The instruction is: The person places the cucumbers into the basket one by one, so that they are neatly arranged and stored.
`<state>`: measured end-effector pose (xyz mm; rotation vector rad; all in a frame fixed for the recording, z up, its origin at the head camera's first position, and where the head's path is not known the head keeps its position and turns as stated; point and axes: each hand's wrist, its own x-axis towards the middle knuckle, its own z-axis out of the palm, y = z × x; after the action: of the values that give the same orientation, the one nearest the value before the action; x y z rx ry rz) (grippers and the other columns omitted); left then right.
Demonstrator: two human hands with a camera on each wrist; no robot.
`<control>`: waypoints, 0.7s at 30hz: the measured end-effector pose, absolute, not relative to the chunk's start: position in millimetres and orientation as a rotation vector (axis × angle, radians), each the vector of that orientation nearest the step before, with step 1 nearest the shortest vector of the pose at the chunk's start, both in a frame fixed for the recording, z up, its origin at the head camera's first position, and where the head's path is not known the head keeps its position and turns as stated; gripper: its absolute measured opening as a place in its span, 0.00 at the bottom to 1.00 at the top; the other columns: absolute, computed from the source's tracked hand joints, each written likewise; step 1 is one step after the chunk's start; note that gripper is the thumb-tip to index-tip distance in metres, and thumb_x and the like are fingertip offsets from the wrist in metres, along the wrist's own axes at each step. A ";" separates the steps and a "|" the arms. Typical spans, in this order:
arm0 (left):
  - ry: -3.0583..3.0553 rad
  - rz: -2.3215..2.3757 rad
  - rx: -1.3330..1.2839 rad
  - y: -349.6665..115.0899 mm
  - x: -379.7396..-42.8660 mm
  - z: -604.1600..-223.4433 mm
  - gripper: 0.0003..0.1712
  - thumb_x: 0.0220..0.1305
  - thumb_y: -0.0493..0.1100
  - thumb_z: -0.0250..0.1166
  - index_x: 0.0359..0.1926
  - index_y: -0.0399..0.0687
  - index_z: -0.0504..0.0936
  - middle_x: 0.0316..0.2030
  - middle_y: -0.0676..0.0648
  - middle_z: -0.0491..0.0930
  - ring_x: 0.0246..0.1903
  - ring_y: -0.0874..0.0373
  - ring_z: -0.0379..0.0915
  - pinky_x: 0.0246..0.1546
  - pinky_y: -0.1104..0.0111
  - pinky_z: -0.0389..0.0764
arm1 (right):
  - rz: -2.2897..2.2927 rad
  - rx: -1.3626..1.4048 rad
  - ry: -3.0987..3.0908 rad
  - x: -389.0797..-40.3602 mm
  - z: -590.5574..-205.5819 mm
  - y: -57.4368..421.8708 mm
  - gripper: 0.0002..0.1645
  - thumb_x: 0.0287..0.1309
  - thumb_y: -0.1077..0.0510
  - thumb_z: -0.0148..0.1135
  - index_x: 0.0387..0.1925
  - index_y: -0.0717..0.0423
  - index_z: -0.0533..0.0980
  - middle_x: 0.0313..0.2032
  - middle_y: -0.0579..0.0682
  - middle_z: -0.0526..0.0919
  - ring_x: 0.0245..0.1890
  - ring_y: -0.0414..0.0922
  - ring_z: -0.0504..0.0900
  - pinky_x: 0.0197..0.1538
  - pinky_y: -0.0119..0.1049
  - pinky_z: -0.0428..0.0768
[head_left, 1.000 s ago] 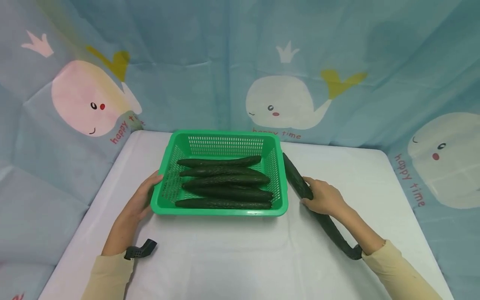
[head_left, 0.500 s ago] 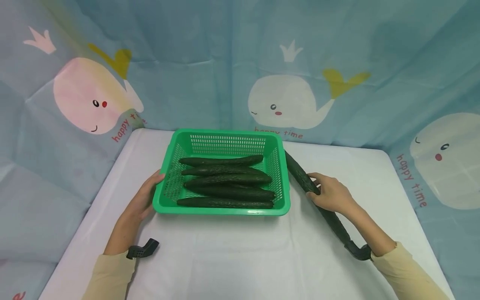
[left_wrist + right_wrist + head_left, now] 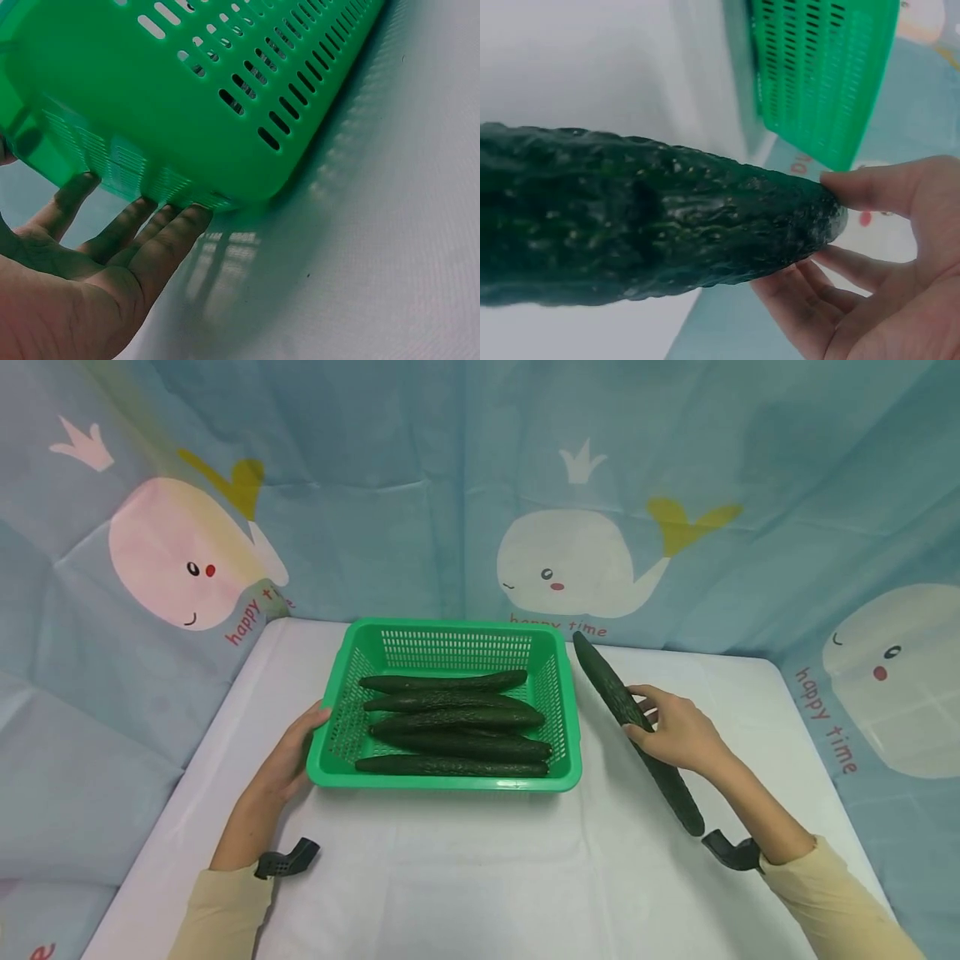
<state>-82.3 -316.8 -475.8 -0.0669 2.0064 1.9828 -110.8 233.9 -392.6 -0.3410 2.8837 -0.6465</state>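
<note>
A green plastic basket [image 3: 442, 783] stands on the white-covered table, with several dark green cucumbers [image 3: 457, 718] lying side by side in it. At its left end my left hand [image 3: 288, 752] touches the wall. In the left wrist view the fingers [image 3: 171, 238] reach out nearly straight, tips against the slotted plastic. To the right of the basket, my right hand [image 3: 675, 731] grips another long cucumber [image 3: 600, 677] around its middle, between thumb and fingers. This cucumber slants, its far end beside the basket's back right corner and its near end by the wrist camera.
White cloth covers the table [image 3: 465, 877]. A blue curtain [image 3: 375, 543] printed with whales hangs behind it and along both sides. Black cameras [image 3: 288, 858] are strapped to both wrists.
My right hand has lifted the long cucumber and shifted it slightly to the right and away, so its near end now shows apart from the wrist camera. The left hand stays at the basket.
</note>
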 end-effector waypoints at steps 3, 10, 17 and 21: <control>1.999 1.993 -0.063 -317.1 -81.7 -477.2 0.44 0.84 0.62 0.43 0.86 0.47 0.43 0.76 0.38 0.61 0.60 0.71 0.77 0.57 0.75 0.85 | -0.671 -0.341 2.884 -112.6 -386.3 233.4 0.38 0.66 0.56 0.68 0.73 0.63 0.69 0.55 0.69 0.86 0.52 0.66 0.86 0.47 0.62 0.87; 1.991 2.009 -0.045 -318.5 -81.3 -476.7 0.43 0.84 0.61 0.43 0.86 0.45 0.44 0.64 0.55 0.71 0.58 0.69 0.80 0.56 0.73 0.86 | -0.767 -0.327 2.904 -112.7 -371.2 230.3 0.38 0.67 0.57 0.69 0.75 0.61 0.69 0.57 0.69 0.85 0.55 0.66 0.86 0.49 0.64 0.86; 1.985 2.012 -0.036 -318.4 -82.5 -476.4 0.43 0.84 0.61 0.43 0.86 0.45 0.43 0.70 0.48 0.67 0.60 0.69 0.78 0.57 0.74 0.86 | -0.840 -0.383 2.914 -113.5 -359.4 219.1 0.38 0.66 0.58 0.70 0.75 0.57 0.70 0.55 0.66 0.86 0.53 0.63 0.88 0.46 0.59 0.88; 1.995 1.998 -0.057 -318.2 -82.1 -478.1 0.44 0.83 0.62 0.43 0.86 0.45 0.43 0.71 0.43 0.66 0.59 0.69 0.78 0.57 0.74 0.85 | -0.873 -0.429 2.866 -115.8 -350.7 209.1 0.37 0.67 0.58 0.70 0.75 0.57 0.70 0.56 0.64 0.86 0.54 0.62 0.88 0.49 0.59 0.87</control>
<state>-82.1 -318.2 -478.1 -0.0570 1.9955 1.9975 -115.8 209.1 -350.7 -0.4289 2.8665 -0.8734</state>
